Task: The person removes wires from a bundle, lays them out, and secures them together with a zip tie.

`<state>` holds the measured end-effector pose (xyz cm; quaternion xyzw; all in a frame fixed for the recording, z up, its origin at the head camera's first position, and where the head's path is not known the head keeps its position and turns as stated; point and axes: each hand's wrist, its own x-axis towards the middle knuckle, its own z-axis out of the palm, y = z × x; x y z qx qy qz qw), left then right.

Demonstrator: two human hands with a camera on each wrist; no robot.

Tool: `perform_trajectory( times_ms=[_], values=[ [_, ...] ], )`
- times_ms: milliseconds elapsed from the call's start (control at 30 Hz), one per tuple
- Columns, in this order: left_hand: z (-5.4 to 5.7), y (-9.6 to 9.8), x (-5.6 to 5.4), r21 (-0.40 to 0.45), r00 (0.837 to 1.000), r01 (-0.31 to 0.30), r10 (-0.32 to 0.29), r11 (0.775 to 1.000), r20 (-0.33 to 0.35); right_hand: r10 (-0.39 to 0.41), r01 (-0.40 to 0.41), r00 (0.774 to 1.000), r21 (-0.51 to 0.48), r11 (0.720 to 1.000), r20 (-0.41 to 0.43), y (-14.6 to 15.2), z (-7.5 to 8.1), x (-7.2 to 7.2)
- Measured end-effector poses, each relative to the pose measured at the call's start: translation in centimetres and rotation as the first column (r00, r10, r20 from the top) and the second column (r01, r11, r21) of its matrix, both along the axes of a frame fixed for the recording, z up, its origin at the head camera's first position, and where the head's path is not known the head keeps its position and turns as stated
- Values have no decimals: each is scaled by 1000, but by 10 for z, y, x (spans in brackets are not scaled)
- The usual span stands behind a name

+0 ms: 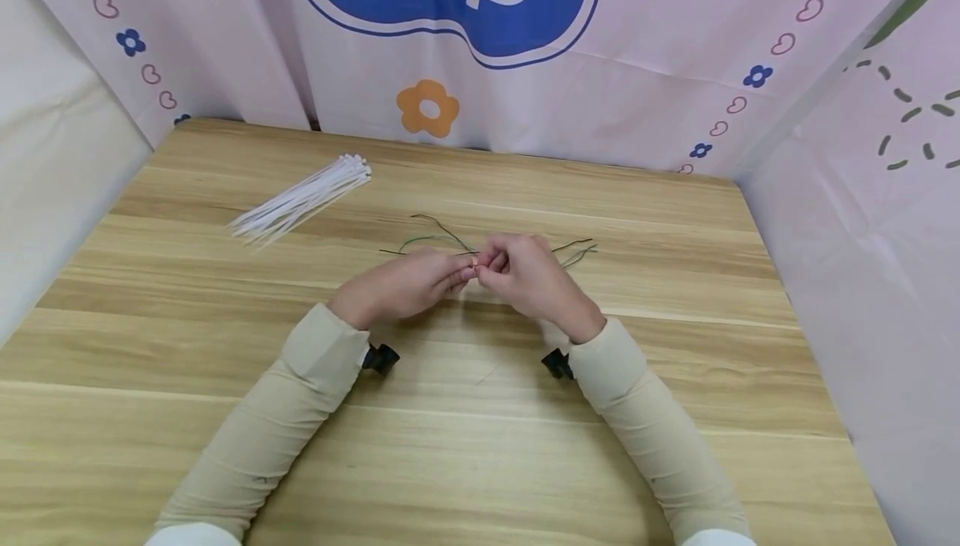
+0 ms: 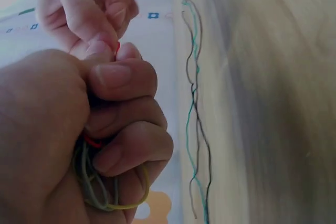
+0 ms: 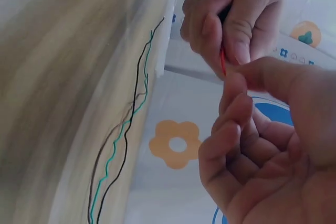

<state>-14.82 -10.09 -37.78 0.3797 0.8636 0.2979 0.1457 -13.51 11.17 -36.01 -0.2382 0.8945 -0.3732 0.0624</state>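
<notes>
My left hand (image 1: pixel 408 286) and right hand (image 1: pixel 531 278) meet fingertip to fingertip over the middle of the table. Between them runs a thin red wire (image 3: pixel 222 62). Thumb and index finger of the right hand pinch its end. In the left wrist view, the left hand's curled fingers grip a looped bundle of thin wires (image 2: pixel 94 182), yellow and greyish with a bit of red. Most of that bundle is hidden inside the palm. Just beyond the hands, loose green and black wires (image 2: pixel 195 103) lie stretched out on the table, partly covered by the hands in the head view.
A fanned bundle of white cable ties (image 1: pixel 303 198) lies at the back left of the wood-grain table (image 1: pixel 465 446). Behind the table hangs a printed cloth (image 1: pixel 622 96), with pale cloth walls at both sides. Small black wrist cameras (image 1: pixel 382 358) sit under both cuffs.
</notes>
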Motion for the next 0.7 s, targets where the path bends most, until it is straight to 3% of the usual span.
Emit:
perform_trajectory(
  times_ms=[67,233,400,567,700],
  values=[
    [3,-1,-1,-25,999,-4,5,1000,33,5,-5,1000,27,1000,-16,2,1,-2],
    [4,-11,-7,-56,1000,6,-5,998,17,-60,64,997,82,995,-52,12,-1,-8],
    [8,-16,-9,-77,999,49,-49,996,-3,-126,126,992,37,991,-24,23,-1,-13],
    [8,-15,-10,-108,999,32,-31,994,6,-117,143,982,-176,974,147,23,1,-15],
    [4,-16,-12,-99,1000,27,-27,995,1,-54,174,942,-344,923,332,20,-1,-16]
  ],
)
